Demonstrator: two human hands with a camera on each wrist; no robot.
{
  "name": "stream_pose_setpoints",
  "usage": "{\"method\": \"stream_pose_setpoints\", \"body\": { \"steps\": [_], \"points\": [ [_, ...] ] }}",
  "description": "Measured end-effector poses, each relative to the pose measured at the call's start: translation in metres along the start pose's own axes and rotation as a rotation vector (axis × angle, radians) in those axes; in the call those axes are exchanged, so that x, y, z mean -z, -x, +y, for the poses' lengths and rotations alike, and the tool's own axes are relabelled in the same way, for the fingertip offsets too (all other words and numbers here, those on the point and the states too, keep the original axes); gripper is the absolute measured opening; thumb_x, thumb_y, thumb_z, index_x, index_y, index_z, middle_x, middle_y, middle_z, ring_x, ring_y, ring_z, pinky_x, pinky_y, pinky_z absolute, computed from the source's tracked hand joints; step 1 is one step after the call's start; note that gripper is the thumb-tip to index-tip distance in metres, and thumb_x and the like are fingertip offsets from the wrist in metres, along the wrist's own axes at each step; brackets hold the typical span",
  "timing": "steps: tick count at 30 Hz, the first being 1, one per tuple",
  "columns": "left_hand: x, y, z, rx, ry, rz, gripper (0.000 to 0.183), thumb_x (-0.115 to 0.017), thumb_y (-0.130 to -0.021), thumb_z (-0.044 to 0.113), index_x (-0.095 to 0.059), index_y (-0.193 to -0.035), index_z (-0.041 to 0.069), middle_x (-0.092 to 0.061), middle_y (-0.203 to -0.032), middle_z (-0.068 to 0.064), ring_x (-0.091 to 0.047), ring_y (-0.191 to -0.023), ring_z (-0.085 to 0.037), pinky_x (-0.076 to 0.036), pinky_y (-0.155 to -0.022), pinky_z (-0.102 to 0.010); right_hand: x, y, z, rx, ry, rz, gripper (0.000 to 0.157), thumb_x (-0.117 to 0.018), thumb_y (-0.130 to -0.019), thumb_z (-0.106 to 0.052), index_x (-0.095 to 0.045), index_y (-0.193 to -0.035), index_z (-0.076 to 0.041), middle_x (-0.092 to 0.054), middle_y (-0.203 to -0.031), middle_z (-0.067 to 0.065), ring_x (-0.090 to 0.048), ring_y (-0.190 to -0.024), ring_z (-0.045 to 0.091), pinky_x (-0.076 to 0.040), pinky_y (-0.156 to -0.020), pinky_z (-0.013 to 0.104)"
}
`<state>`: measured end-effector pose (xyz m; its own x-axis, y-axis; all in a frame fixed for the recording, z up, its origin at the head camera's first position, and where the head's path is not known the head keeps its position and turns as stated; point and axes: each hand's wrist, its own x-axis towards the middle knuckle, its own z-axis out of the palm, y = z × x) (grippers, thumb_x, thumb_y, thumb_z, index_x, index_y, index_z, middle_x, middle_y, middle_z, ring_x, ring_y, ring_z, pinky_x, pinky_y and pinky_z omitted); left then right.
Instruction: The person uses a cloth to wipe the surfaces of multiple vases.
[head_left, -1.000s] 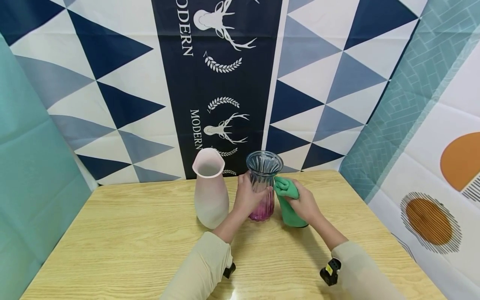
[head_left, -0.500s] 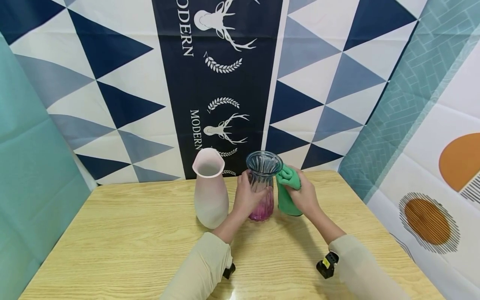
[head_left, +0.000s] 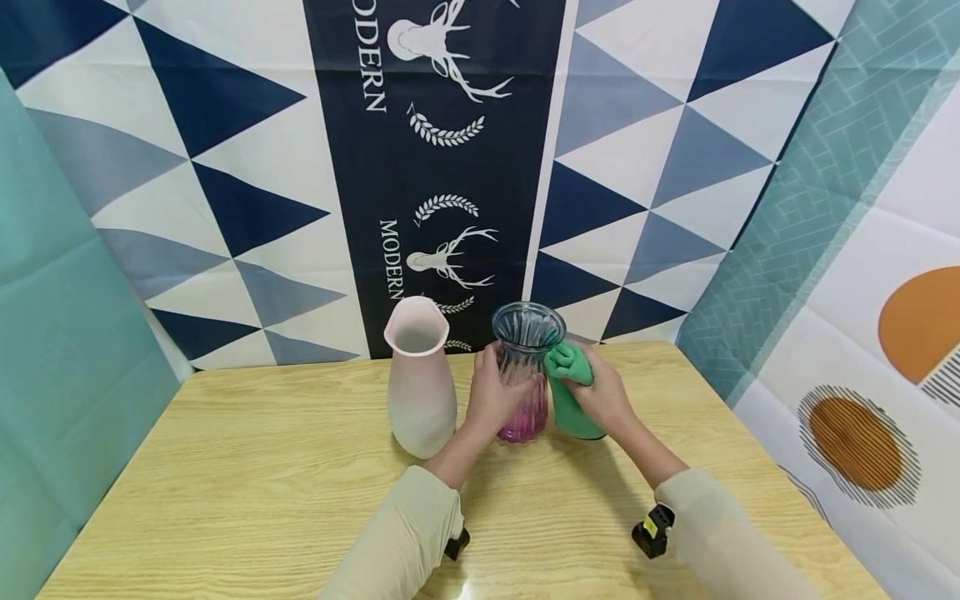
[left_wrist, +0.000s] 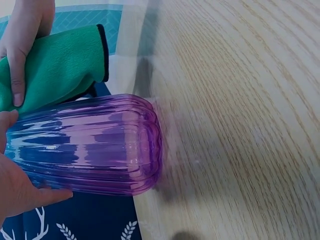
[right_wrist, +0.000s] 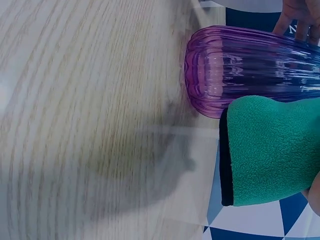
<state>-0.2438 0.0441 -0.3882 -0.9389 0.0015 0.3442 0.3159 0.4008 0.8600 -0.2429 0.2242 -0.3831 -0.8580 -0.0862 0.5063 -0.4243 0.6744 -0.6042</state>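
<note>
A ribbed glass vase (head_left: 525, 408), blue at its flared rim and fading to pink-purple at the base, stands upright near the back of the table. My left hand (head_left: 495, 393) grips it around the middle from the left, thumb toward the front. My right hand (head_left: 606, 392) holds a bunched green cloth (head_left: 573, 412) against the vase's right side, just below the rim. In the right wrist view the folded cloth (right_wrist: 275, 150) with its black edge overlaps the purple glass vase (right_wrist: 215, 70). Part of the right hand's fingers is hidden by the cloth.
A taller pale pink-to-white vase (head_left: 422, 400) stands just left of my left hand, close to the forearm. The wood-grain table (head_left: 262, 483) ends at a patterned fabric backdrop (head_left: 450, 167) behind the vases. Teal fabric (head_left: 67, 333) hangs along the left side.
The cloth in my right hand has moved left and inward, from beside the vase up against its side, shifting slightly along it. The left hand and both vases have stayed put.
</note>
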Motion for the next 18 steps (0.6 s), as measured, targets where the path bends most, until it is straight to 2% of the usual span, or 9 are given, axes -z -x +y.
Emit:
{"method": "stream_pose_setpoints", "body": {
  "steps": [18],
  "points": [
    [0.000,0.001,0.001,0.024,0.013,-0.012,0.074,-0.074,-0.079,0.034,-0.038,-0.135,0.004,-0.043,-0.133,-0.017,-0.048,-0.124,-0.031,-0.040,-0.104,-0.047,-0.002,0.016,0.016,-0.020,0.092,-0.184,0.050,-0.066,-0.084,-0.007,-0.049,-0.132,-0.006,-0.055,-0.129,0.022,-0.052,-0.116,0.043,-0.043,-0.094,0.057]
  ]
}}
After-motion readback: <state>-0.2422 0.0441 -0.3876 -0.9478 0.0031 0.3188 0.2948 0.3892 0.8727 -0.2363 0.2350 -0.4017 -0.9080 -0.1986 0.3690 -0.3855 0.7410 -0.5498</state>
